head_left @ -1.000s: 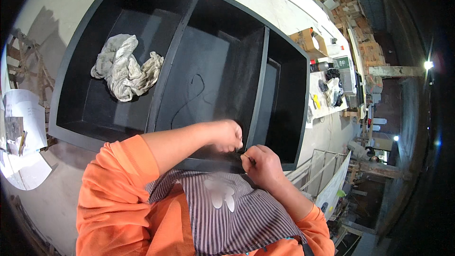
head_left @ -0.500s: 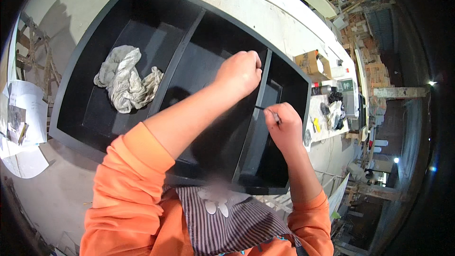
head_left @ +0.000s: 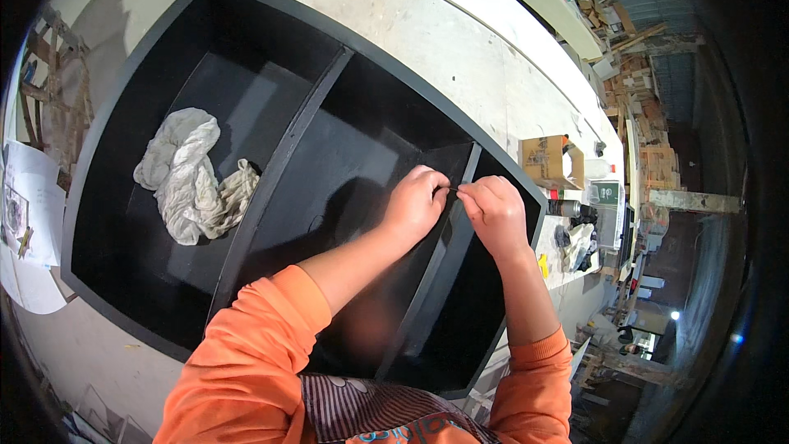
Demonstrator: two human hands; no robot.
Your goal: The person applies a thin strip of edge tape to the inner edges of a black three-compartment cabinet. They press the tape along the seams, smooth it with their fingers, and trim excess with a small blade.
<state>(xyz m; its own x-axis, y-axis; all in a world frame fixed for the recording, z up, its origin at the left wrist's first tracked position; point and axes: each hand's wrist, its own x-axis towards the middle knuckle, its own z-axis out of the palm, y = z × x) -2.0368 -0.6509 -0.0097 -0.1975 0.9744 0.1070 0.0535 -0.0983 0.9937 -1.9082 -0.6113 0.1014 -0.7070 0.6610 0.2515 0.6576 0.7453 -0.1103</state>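
Observation:
A large black open box (head_left: 275, 4) with two dividers fills the middle of the view. Above its right divider (head_left: 440, 259) my two hands are almost touching. My left hand (head_left: 415, 204) is closed in a pinch, and my right hand (head_left: 497, 214) pinches from the other side. Between the fingertips shows a thin dark piece (head_left: 453, 189), too small to name its kind. Most of it is hidden by my fingers. In the box's left compartment lies a crumpled whitish cloth (head_left: 193, 181), beside the left divider (head_left: 288, 148).
Behind the box runs a pale worktable (head_left: 394, 12). At its right end stand a cardboard box (head_left: 546, 163), a dark can (head_left: 563, 207), a green-and-clear container (head_left: 606, 197) and a yellow item (head_left: 543, 265). White paper sheets (head_left: 37, 205) hang at the far left.
My left hand has moved down and my right hand slightly up, so they now meet. The thin dark piece, earlier sticking out from my right hand, is now between both. The view has shifted.

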